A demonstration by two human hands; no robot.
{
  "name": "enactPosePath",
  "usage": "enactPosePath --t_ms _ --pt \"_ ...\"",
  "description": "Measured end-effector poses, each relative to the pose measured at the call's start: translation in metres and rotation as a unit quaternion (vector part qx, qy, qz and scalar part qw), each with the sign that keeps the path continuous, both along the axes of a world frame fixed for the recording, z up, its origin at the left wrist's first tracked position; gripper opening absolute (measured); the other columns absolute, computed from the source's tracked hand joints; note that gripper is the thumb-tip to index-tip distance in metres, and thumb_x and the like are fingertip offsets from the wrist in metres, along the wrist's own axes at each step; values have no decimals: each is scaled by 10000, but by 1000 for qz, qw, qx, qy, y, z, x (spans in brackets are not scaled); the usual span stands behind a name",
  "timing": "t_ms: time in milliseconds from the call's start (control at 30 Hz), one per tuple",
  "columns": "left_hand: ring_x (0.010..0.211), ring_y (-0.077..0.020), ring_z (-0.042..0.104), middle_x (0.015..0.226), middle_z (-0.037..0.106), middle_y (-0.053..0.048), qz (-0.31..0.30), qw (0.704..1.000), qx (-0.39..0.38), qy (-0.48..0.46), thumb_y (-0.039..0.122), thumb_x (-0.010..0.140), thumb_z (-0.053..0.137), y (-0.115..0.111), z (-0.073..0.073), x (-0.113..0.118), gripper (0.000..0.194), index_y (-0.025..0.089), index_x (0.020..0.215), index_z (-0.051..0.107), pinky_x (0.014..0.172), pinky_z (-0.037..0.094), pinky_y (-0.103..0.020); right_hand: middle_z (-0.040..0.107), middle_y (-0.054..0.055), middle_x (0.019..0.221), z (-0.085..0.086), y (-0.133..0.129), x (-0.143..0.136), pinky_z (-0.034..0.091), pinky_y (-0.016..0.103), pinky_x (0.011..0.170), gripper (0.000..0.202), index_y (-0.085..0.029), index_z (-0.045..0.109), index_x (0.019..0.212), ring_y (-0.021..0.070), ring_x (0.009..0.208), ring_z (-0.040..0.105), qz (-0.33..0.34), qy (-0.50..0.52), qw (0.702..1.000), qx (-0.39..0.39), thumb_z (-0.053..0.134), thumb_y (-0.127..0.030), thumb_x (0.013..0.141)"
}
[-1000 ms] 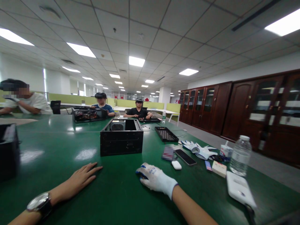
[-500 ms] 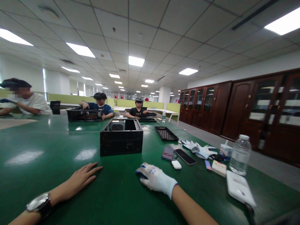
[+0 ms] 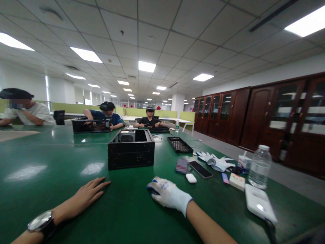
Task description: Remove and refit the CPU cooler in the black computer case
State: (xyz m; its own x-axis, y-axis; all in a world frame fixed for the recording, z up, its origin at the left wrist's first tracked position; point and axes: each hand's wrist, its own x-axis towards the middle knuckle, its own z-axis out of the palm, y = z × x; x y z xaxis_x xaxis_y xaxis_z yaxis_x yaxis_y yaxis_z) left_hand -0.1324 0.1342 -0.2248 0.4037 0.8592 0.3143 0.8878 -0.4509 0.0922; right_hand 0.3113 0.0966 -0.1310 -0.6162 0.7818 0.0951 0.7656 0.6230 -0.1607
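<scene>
My bare left hand (image 3: pixel 87 195) lies flat on the green table (image 3: pixel 122 210), fingers stretched out and holding nothing. A wristwatch with a dark strap (image 3: pixel 42 222) is on that wrist. Resting on the table to the right is my right hand (image 3: pixel 166 192), in a white work glove with blue fingertips. Its fingers are loosely bent, the thumb stands apart, and nothing shows in them. Beyond both hands sits a black computer case (image 3: pixel 131 155), open on top, with a power supply (image 3: pixel 127 137) inside. Neither hand touches it.
At right lie a phone (image 3: pixel 201 169), a white earbud case (image 3: pixel 191 178), white gloves (image 3: pixel 215 162), a small box (image 3: pixel 237 182), a water bottle (image 3: pixel 260 167) and a white device (image 3: pixel 260 203). A black panel (image 3: pixel 180 145) lies behind. Several co-workers sit beyond, two handling computer parts.
My hands stay put. A co-worker at centre-left has lowered an arm into a case; the one at the far middle has shifted both hands. At far left, a gloved hand has moved up to the head.
</scene>
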Motion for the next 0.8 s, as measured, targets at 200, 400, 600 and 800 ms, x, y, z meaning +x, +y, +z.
enactPosePath --t_ms 200,400,600,800 --pt "1498 -346 478 1672 450 -36 0 1000 -12 -8 497 1118 351 -1 2 0 491 430 1600 418 1187 470 -558 604 144 1463 7 -6 -2 536 485 1069 502 -256 596 1484 354 1289 634 -4 -19 1000 -1 540 -402 1007" --pt "1482 -357 497 1667 456 -53 0 1000 -10 -6 507 1115 329 -1 1 0 509 409 1606 415 1180 473 -564 603 144 1472 9 -9 -3 536 466 1063 500 -258 597 1482 344 1289 636 -4 -23 1000 3 547 -406 1007" --pt "1385 -328 606 1608 547 -23 -8 999 39 2 544 1096 338 1 0 -1 508 431 1572 473 1109 553 -471 606 158 1468 8 -7 -2 537 483 1063 501 -248 608 1476 355 1292 633 1 -25 1000 -1 569 -400 1001" --pt "1314 -314 655 1525 633 -26 -9 998 68 3 598 1078 323 0 1 2 532 426 1531 543 1071 573 -439 604 155 1474 3 -3 0 529 491 1074 506 -262 610 1476 354 1300 628 6 -14 1000 1 573 -422 998"
